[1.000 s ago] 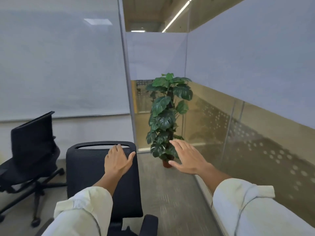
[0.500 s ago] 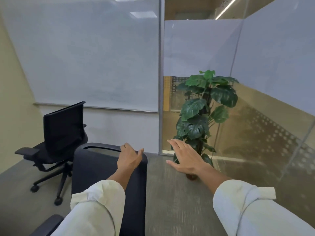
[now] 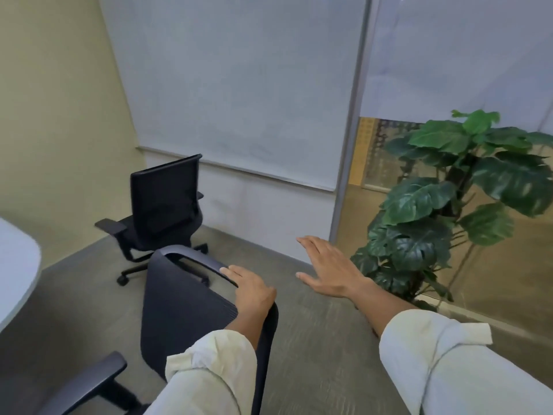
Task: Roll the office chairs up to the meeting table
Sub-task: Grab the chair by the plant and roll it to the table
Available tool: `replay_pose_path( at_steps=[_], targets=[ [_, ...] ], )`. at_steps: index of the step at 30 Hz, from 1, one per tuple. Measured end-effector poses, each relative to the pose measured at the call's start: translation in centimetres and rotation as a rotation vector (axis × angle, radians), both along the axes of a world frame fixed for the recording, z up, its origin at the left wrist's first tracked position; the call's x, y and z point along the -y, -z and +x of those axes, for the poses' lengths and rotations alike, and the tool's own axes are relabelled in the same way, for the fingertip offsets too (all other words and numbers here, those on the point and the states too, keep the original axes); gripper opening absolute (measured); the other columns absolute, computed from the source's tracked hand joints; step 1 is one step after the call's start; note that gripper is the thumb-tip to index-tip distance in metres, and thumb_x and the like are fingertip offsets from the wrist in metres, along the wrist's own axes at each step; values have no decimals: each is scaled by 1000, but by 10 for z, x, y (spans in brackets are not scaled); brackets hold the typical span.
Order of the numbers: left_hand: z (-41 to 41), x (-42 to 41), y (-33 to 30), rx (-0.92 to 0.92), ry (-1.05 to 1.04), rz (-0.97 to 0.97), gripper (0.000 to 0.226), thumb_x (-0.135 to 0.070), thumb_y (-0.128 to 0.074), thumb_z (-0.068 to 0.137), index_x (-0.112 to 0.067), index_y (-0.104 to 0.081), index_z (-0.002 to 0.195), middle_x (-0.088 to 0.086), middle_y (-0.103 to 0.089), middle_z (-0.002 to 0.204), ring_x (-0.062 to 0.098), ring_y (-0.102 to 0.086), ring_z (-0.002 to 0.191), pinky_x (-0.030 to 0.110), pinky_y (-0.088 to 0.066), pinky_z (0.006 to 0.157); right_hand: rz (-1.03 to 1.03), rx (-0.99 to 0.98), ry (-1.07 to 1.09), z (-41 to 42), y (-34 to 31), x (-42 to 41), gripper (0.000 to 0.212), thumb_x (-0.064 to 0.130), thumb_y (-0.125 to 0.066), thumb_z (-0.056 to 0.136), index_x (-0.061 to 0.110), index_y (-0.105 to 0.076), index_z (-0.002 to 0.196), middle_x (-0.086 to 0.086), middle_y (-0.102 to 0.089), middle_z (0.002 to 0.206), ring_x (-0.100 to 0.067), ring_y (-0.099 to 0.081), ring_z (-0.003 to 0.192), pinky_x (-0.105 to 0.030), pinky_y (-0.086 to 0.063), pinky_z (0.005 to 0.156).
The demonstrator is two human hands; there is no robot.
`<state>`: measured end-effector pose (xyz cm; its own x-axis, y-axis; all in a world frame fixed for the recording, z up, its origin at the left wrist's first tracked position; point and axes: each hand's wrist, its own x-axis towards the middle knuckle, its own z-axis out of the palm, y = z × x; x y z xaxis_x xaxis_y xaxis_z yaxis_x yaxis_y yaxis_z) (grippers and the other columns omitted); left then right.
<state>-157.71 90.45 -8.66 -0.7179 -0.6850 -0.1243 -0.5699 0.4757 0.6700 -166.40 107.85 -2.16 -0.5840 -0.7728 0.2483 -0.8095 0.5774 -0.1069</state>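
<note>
L hand [image 3: 253, 290] grips top edge of near chair [image 3: 191, 313], arm bent. R hand [image 3: 329, 269] hovers flat, fingers spread, holding nothing. Chair: black mesh back, armrest low left. 2nd chair [image 3: 163, 211] by wall; table [image 3: 16, 265] edge at left. Vs 0.5 s ago: chair back turned toward table, view swung left.

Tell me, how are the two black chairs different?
The near chair has the left hand gripping the top of its backrest; the far chair by the wall stands alone, untouched. The near chair shows us its back from close up; the far chair shows its side, with seat, armrest and wheeled base visible. Both are black mesh-backed office chairs with armrests.
</note>
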Motion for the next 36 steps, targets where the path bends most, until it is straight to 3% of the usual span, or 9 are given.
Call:
replay_pose_path(
  at_steps=[6,9,15,18,22,25,29,34,36],
  targets=[
    [-1,-26,-3,-18,-197,74,108,-9,-62,88,3,29,145,29,34,153,42,-61,106,38,-48,77,17,21,-234,-29,13,37,81,37,-62,92,14,-20,157,-9,-31,156,-28,-36,139,-42,-34,112],
    [2,-42,-7,57,-253,122,108,-13,-62,92,0,32,145,29,14,159,45,-52,121,42,-51,92,67,33,-369,-39,15,48,83,30,-65,90,14,-18,157,-8,-30,156,-27,-35,139,-42,-37,112],
    [46,-78,-13,156,-145,104,94,-16,-50,94,-9,24,152,22,-15,159,40,-45,128,40,-44,98,252,38,-492,-46,20,61,90,22,-65,88,15,-10,159,-10,-28,157,-31,-38,137,-43,-39,109],
    [74,-89,-15,186,-70,95,95,-18,-49,91,-13,23,153,23,-44,140,34,-57,106,39,-50,85,401,-5,-538,-37,17,75,92,27,-65,90,19,-6,160,-9,-22,160,-33,-37,137,-43,-39,108],
    [116,-108,-12,205,-70,115,80,-45,-51,94,-14,-9,155,19,-52,132,33,-57,106,42,-47,83,555,-117,-690,2,9,97,96,31,-67,90,20,-2,160,-9,-17,164,-34,-33,140,-43,-38,108],
    [155,-122,-17,226,-29,164,54,-56,-56,92,-14,-44,124,8,-56,119,25,-54,99,39,-43,78,624,-211,-796,35,7,103,102,32,-73,85,22,-5,160,-7,-14,166,-32,-26,145,-44,-34,111],
    [217,-143,-18,249,37,250,44,-57,-60,89,-16,-52,103,6,-60,102,31,-61,95,39,-43,75,672,-242,-885,55,22,88,100,55,-78,72,24,-26,153,-5,-32,155,-28,-41,134,-41,-37,108],
    [297,-152,-38,277,84,433,33,-40,-68,91,-13,-59,74,-1,-60,59,12,-55,47,33,-44,73,354,-377,-1062,76,40,58,59,49,-65,72,21,-44,120,-4,-46,118,-20,-51,94,-33,-50,82],
    [324,-152,-40,307,60,468,33,-32,-69,90,-18,-56,63,-2,-56,49,16,-49,43,37,-44,77,355,-344,-1176,97,47,50,37,39,-63,76,24,-45,105,0,-49,106,-16,-50,86,-30,-50,71]
  ],
)
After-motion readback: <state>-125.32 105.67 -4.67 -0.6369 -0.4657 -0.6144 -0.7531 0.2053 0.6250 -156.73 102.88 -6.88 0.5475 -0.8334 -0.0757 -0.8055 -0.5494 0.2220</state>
